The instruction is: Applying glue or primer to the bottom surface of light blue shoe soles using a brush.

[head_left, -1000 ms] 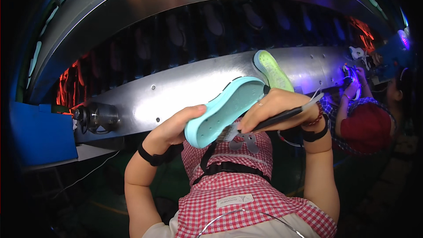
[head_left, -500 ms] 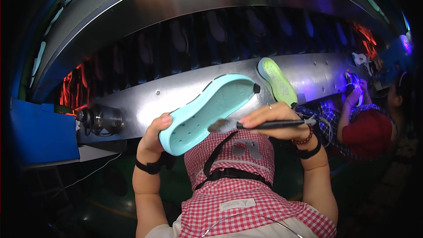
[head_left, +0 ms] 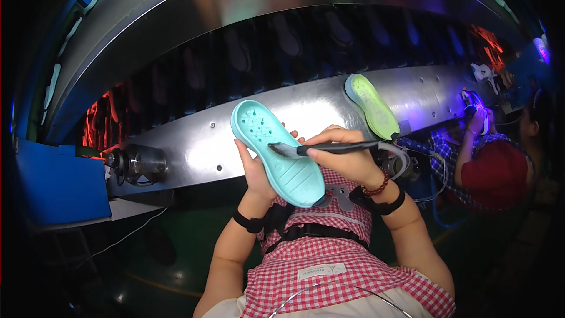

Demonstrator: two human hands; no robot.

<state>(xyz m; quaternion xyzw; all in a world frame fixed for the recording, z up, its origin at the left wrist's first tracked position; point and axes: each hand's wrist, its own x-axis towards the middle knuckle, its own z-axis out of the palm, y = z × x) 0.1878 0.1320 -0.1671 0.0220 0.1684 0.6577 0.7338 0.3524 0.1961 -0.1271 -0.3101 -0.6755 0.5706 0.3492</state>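
A turquoise shoe sole [head_left: 286,172] rests in my left hand [head_left: 259,172], its hollow, holed inner side turned up. My thumb lies along its left edge, while the fingers partly hide beneath it. Between the fingers of my right hand [head_left: 346,152] is a black-handled brush [head_left: 338,148], closed in a pen-like grip. The bristles touch the sole near its middle. From the brush's rear end curves a pale tube [head_left: 402,156]. A yellow-green sole [head_left: 373,106] with a light blue rim lies on the metal ledge, to the right of the turquoise one.
The shiny metal ledge [head_left: 200,144] runs across in front of me, with a dark conveyor carrying several soles [head_left: 288,34] beyond it. At the left stand a metal pot [head_left: 145,164] and a blue box [head_left: 59,179]. A person in a red garment [head_left: 500,174] works at the right.
The turquoise sole has turned so its holed end points away from me, and my left hand has shifted right and inward. The brush has moved from beside the sole's edge onto its inner surface.
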